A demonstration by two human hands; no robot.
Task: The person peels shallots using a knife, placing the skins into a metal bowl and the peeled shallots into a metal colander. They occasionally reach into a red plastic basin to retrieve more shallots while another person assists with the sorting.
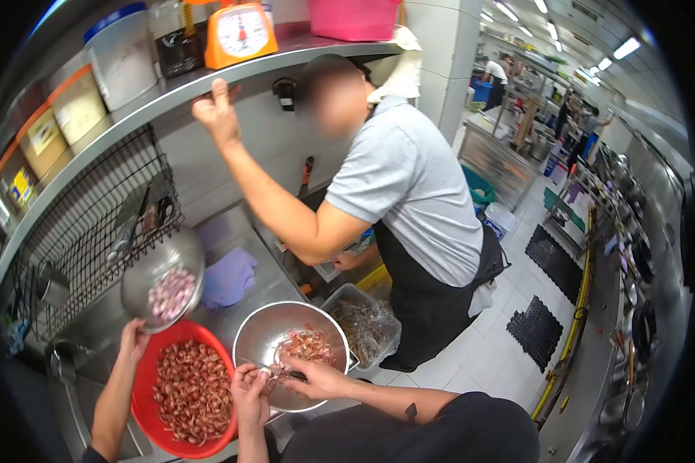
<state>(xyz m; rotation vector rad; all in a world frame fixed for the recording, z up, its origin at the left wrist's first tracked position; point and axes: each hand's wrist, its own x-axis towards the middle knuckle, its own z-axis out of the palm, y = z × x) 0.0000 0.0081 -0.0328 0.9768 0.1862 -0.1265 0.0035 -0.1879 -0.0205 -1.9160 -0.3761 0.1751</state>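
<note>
My left hand (250, 392) pinches a small pale shallot (266, 372) over the near edge of a metal bowl (256, 333). Against the shallot, my right hand (315, 380) is closed around what looks like a small dark knife (293, 375). Reddish peelings (309, 344) lie inside the metal bowl. To the left, a red basin (144, 386) holds many unpeeled shallots (193, 393). Another person's hand (134, 339) grips the rim of a tilted steel bowl (143, 274) with peeled shallots (171, 293) in it.
A person in a grey shirt (409, 170) stands across, one hand raised near the shelf (170, 91). An orange scale (240, 35) sits on that shelf. Beside the metal bowl are a purple cloth (228, 279) and a bag-lined bin (365, 324).
</note>
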